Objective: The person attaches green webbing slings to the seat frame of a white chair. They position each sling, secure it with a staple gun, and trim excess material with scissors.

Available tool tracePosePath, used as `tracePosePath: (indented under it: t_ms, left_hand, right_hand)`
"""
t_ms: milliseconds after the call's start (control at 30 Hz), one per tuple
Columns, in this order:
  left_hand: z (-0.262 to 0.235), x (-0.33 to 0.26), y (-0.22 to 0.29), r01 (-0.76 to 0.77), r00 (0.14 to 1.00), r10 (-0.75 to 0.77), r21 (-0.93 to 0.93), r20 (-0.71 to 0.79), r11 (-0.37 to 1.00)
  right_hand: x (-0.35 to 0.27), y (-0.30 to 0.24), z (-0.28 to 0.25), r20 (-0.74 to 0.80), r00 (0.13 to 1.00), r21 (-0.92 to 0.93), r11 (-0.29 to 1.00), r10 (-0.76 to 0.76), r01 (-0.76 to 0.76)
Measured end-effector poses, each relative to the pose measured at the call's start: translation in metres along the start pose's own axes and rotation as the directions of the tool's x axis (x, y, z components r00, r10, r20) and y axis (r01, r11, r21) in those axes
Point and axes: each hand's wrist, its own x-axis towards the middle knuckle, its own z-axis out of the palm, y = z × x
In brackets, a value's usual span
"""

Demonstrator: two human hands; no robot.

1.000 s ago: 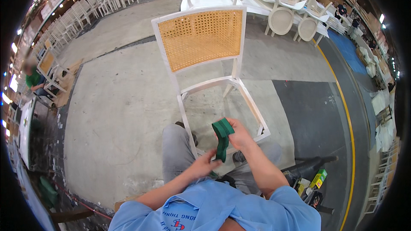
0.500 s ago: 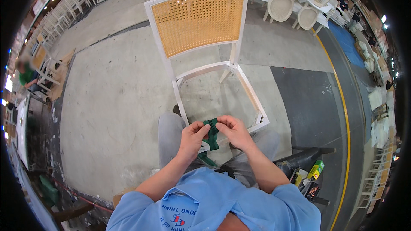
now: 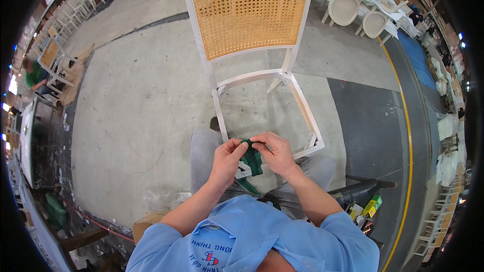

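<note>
Green strap (image 3: 252,161) in fingers (image 3: 234,146) before seat-frame edge (image 3: 304,153) (wide floor (image 3: 136,106) leftward)

yellow-green box (image 3: 372,206) left of a yellow floor line (image 3: 411,146), blue floor covering (image 3: 416,60) beyond

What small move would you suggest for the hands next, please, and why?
Perhaps ease the left hand and right hand slightly apart to flatten the green strap: both pinch its upper end close together, and the part hanging below them looks folded.
</note>
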Motion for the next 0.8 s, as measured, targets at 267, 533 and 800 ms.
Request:
tracePosePath:
  t_ms: [267,533,800]
  left_hand:
    - [0.012,0.016,0.007,-0.328,0.918,0.373,0.270,-0.136,0.905]
    - [-0.008,0.087,0.016,-0.370,0.815,0.578,0.735,-0.036,0.568]
    - [-0.068,0.226,-0.020,-0.125,0.775,0.568,0.815,-0.275,0.565]
  right_hand:
    - [0.029,0.014,0.002,0.031,1.000,-0.054,0.999,-0.006,0.008]
    - [0.097,0.047,0.002,0.129,0.986,-0.200,0.971,-0.108,0.132]
    - [0.223,0.158,0.057,0.346,0.932,-0.400,0.915,0.108,0.042]
